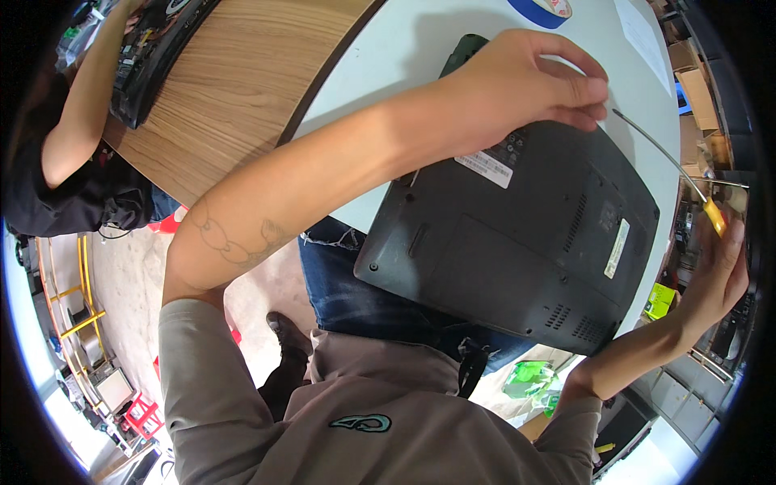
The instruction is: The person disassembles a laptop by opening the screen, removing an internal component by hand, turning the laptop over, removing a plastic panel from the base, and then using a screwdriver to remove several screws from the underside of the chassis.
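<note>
A black laptop (501,259) lies upside down on the white table, its near edge jutting toward my lap. The underside shows vents, panel seams, screw holes and pale labels. Across its far part reaches my left hand (541,85), thumb and fingertips drawn together above the far edge. What they pinch, if anything, is too small to tell. Off to the right, beyond the table's edge, my right hand (722,263) grips a screwdriver (714,217) by its yellow handle. Its long thin shaft points up and left toward my left hand, the tip apart from the laptop.
A blue tape roll (543,11) and a white paper sheet (643,40) lie on the far part of the white table (380,48). A wooden table (234,89) adjoins at left, where another person's arm (81,121) is beside an opened device (153,61). Cardboard boxes (697,97) stand at right.
</note>
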{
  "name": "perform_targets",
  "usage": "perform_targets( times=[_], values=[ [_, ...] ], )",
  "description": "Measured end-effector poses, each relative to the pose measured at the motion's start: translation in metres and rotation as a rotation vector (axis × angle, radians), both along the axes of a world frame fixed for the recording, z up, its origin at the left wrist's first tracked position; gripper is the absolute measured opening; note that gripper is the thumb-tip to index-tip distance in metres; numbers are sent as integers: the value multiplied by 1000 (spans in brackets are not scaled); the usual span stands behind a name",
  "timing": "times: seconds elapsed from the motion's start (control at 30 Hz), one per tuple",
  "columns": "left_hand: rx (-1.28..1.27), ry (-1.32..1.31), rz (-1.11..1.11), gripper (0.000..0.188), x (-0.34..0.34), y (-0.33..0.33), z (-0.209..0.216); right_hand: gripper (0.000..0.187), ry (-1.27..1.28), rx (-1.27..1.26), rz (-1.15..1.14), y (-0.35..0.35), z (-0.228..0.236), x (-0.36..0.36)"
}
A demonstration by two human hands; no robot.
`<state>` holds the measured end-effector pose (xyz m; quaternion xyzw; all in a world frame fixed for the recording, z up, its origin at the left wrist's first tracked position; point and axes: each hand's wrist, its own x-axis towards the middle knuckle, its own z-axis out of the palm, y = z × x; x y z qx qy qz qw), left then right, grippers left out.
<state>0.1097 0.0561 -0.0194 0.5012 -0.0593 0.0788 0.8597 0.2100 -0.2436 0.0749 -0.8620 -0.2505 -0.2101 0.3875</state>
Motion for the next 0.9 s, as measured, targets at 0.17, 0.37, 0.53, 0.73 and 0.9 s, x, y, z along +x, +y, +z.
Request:
perform_targets(
  times=[0.17, 0.37, 0.53, 0.73, 0.9],
  values=[
    [-145, 39, 0, 29, 6, -2, 0, 39, -112, -127, 163, 21, -2, -9],
    [-168, -25, 7, 30, 5, 4, -6, 38, -112, -67, 242, 31, -6, -7],
    [-197, -35, 43, 32, 8, 0, -5, 42, -68, -100, 27, 0, -11, 9],
    [-281, -28, 115, 31, 12, 4, -10, 39, -131, 34, 178, 43, -28, -12],
    [-497, -76, 250, 25, 20, 5, -14, 39, -281, -33, 282, 71, -43, -28]
  ],
)
